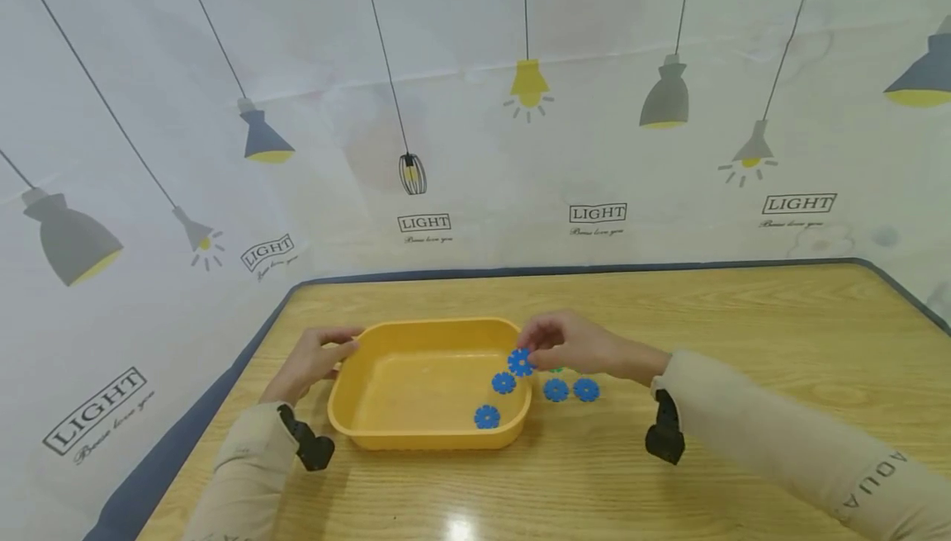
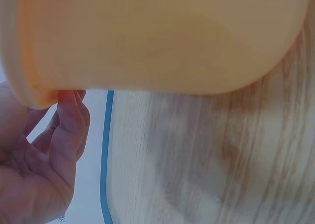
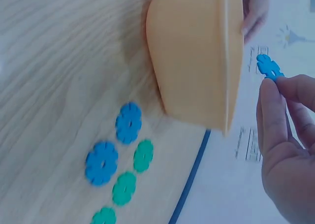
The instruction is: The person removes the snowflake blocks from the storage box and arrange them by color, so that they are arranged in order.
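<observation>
A yellow plastic basin [image 1: 427, 442] stands on the table. My left hand [image 1: 308, 363] holds its left rim; in the left wrist view, the fingers [image 2: 69, 125] bend in under the lip. Over the basin's right rim, my right hand [image 1: 579, 348] pinches a blue notched plastic disc [image 1: 522, 362] between thumb and fingertips. The right wrist view shows this pinched disc [image 3: 268, 66] tilted, above the rim. Inside the basin, towards its right side, are a blue disc [image 1: 503, 382] and another blue disc [image 1: 487, 417].
Right of the basin, two blue discs [image 1: 555, 391] lie flat on the wooden table [image 1: 713, 318]. Several green discs [image 3: 124, 188] lie beside them, mostly hidden by my right hand in the head view. A wall covering [image 1: 475, 136] printed with lamps rises behind the table.
</observation>
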Demonstrator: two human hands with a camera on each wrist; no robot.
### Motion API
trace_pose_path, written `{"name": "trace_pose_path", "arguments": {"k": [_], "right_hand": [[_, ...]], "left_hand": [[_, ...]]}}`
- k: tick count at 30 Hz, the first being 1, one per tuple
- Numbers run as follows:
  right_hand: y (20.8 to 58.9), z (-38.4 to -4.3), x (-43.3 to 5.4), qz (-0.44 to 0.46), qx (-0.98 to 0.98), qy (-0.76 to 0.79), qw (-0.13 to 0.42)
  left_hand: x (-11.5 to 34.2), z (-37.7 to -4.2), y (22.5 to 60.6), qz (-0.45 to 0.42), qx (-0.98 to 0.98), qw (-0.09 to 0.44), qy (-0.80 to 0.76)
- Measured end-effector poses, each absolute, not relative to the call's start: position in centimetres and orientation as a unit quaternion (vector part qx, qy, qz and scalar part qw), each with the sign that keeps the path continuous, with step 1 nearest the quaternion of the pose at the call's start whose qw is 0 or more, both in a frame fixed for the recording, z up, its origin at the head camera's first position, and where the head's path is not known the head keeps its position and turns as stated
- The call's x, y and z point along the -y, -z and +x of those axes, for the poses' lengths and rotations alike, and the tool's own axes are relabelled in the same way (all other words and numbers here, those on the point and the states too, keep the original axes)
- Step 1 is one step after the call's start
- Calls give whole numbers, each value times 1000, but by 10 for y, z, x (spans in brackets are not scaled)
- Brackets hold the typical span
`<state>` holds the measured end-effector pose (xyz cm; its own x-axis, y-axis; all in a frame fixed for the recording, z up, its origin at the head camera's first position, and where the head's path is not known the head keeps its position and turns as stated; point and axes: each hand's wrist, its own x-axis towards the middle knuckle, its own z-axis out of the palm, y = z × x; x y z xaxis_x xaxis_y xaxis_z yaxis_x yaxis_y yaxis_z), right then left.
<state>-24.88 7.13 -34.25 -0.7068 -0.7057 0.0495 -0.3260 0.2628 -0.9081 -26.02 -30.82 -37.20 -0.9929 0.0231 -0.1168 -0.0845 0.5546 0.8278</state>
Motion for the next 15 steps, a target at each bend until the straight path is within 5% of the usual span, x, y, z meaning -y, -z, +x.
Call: {"name": "trace_pose_path", "arguments": {"k": [15], "right_hand": [[377, -249, -159, -261, -818, 497, 126]], "left_hand": [[308, -259, 372, -19, -879, 63, -473]]}}
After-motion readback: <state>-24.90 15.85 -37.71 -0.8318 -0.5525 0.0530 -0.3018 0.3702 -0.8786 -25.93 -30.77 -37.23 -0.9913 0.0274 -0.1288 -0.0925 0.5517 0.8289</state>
